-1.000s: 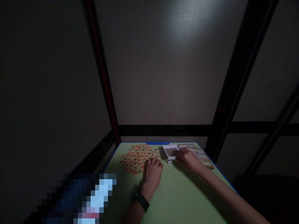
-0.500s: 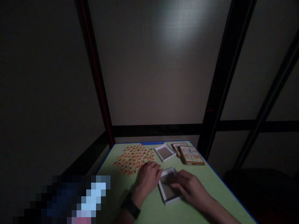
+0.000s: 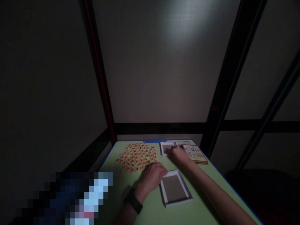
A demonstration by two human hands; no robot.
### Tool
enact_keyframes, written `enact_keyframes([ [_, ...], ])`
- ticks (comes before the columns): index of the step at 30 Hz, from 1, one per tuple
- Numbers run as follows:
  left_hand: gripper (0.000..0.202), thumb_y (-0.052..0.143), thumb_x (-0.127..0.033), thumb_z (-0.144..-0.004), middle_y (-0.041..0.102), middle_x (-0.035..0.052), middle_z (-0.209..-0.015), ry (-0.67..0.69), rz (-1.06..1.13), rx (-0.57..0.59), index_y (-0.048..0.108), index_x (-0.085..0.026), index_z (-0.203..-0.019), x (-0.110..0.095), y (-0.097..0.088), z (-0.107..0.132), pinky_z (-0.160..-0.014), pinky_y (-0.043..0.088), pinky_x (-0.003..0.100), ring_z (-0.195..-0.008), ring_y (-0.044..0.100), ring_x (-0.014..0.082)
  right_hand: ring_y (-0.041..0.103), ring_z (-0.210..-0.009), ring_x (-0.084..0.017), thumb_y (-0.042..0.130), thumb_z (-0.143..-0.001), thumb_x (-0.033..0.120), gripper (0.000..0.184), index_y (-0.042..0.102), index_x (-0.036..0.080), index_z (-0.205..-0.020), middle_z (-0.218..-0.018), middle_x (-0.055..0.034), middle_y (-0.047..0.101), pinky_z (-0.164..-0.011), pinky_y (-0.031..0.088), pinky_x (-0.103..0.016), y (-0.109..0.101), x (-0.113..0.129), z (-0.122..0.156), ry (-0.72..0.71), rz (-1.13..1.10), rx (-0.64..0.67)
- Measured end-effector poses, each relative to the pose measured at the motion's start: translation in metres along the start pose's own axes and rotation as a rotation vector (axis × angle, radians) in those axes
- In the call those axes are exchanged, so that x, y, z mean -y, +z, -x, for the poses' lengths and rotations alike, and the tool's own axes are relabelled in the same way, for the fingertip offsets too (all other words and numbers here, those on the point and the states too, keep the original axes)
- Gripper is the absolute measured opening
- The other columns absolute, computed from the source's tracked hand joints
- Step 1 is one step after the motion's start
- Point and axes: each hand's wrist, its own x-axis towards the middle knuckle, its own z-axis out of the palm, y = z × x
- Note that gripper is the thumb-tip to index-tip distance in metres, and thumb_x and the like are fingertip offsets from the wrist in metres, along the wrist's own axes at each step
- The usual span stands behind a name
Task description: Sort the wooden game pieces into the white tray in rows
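Observation:
My left hand [image 3: 154,173], with a dark watch on its wrist, grips the upper left corner of a shallow white box [image 3: 177,202] with a grey-brown bottom. My right hand [image 3: 179,155] reaches across the table to a second shallow white box [image 3: 162,150] at the back. Its fingers are closed at that box's near right edge and hide part of it. Just left of my left hand lies a spread of round Chinese chess pieces [image 3: 138,157], marked with red and black characters.
Two flat printed boxes [image 3: 194,153] overlap at the back right, beside my right forearm. The green table [image 3: 168,217] has a blue rim. A pale panelled wall [image 3: 157,78] stands right behind it. A pixelated patch [image 3: 93,193] covers the lower left.
My right hand has left the near white box and moved to the far one, which has turned and shifted slightly right. My left hand stays at the near box. The view has shifted slightly.

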Motion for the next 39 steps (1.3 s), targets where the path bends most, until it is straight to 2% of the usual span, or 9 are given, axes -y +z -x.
enact_keyframes([
  [4, 0.027, 0.051, -0.027, -0.099, 0.075, 0.0028, -0.099, 0.01, -0.024, 0.011, 0.078, -0.025, -0.097, -0.002, 0.001, 0.0, -0.089, 0.048, 0.027, -0.095, 0.066, 0.0177, 0.07, -0.099, -0.025, 0.053, -0.094, 0.019, 0.027, 0.077, 0.018, -0.106, -0.109, -0.0146, 0.073, -0.085, 0.049, -0.029, -0.001, -0.005, -0.004, 0.009, -0.007, -0.017],
  [8, 0.03, 0.048, -0.033, -0.101, 0.074, 0.0048, -0.1, -0.057, -0.139, -0.026, 0.076, -0.024, -0.098, -0.003, -0.017, 0.0, -0.091, 0.047, 0.029, -0.099, 0.066, 0.0195, 0.068, -0.102, -0.024, 0.052, -0.097, 0.027, 0.031, 0.071, 0.02, -0.12, -0.117, -0.0131, 0.07, -0.087, 0.049, -0.029, -0.004, -0.007, 0.018, -0.064, -0.099, -0.085],
  [12, 0.029, 0.046, -0.035, -0.1, 0.073, 0.0092, -0.108, -0.355, -0.314, -0.062, 0.07, -0.021, -0.105, 0.005, -0.048, 0.005, -0.085, 0.048, 0.032, -0.097, 0.067, 0.0217, 0.068, -0.1, -0.026, 0.056, -0.095, 0.043, 0.034, 0.073, 0.02, -0.115, -0.11, -0.0117, 0.071, -0.086, 0.05, -0.032, -0.004, -0.007, 0.062, -0.212, -0.293, -0.08],
  [14, 0.03, 0.057, -0.045, -0.093, 0.074, 0.0112, -0.104, -0.492, -0.38, 0.023, 0.068, -0.019, -0.105, 0.011, -0.061, 0.012, -0.083, 0.049, 0.035, -0.098, 0.068, 0.0263, 0.068, -0.095, -0.025, 0.06, -0.093, 0.045, 0.034, 0.072, 0.022, -0.114, -0.108, -0.0104, 0.072, -0.083, 0.05, -0.032, 0.001, -0.004, 0.081, -0.244, -0.371, -0.051],
  [17, 0.03, 0.069, -0.039, -0.085, 0.072, 0.0123, -0.11, -0.564, -0.409, 0.107, 0.065, -0.019, -0.107, 0.019, -0.069, 0.026, -0.087, 0.047, 0.034, -0.106, 0.066, 0.0276, 0.068, -0.089, -0.023, 0.055, -0.096, 0.041, 0.028, 0.074, 0.022, -0.101, -0.098, -0.0096, 0.071, -0.08, 0.051, -0.031, 0.015, 0.006, 0.096, -0.257, -0.45, -0.084],
  [21, 0.026, 0.066, -0.025, -0.086, 0.07, 0.0121, -0.112, -0.63, -0.386, 0.116, 0.061, -0.017, -0.11, 0.027, -0.066, 0.042, -0.088, 0.045, 0.03, -0.109, 0.064, 0.0249, 0.067, -0.084, -0.021, 0.047, -0.099, 0.034, 0.032, 0.075, 0.021, -0.091, -0.091, -0.0094, 0.07, -0.079, 0.05, -0.031, 0.032, 0.023, 0.093, -0.242, -0.486, -0.15],
  [30, 0.011, 0.061, -0.023, -0.091, 0.073, 0.0112, -0.102, -0.683, -0.316, 0.023, 0.064, -0.016, -0.099, 0.031, -0.06, 0.049, -0.082, 0.044, 0.03, -0.101, 0.067, 0.023, 0.065, -0.081, -0.021, 0.049, -0.096, 0.026, 0.03, 0.075, 0.019, -0.082, -0.083, -0.0076, 0.069, -0.077, 0.049, -0.03, 0.034, 0.049, 0.075, -0.223, -0.545, -0.163],
  [35, 0.01, 0.058, -0.024, -0.092, 0.075, 0.0068, -0.096, -0.638, -0.269, -0.056, 0.066, -0.019, -0.094, 0.028, -0.055, 0.049, -0.077, 0.043, 0.027, -0.094, 0.068, 0.02, 0.064, -0.079, -0.02, 0.048, -0.096, 0.027, 0.031, 0.075, 0.019, -0.084, -0.083, -0.0082, 0.069, -0.075, 0.049, -0.03, 0.036, 0.05, 0.076, -0.273, -0.636, -0.161],
  [39, 0.026, 0.046, -0.029, -0.1, 0.075, 0.006, -0.089, -0.531, -0.242, -0.095, 0.069, -0.019, -0.092, 0.013, -0.044, 0.047, -0.073, 0.042, 0.025, -0.086, 0.069, 0.0181, 0.063, -0.078, -0.021, 0.047, -0.098, 0.035, 0.037, 0.074, 0.019, -0.08, -0.079, -0.0078, 0.069, -0.073, 0.048, -0.03, 0.036, 0.047, 0.079, -0.32, -0.69, -0.175],
])
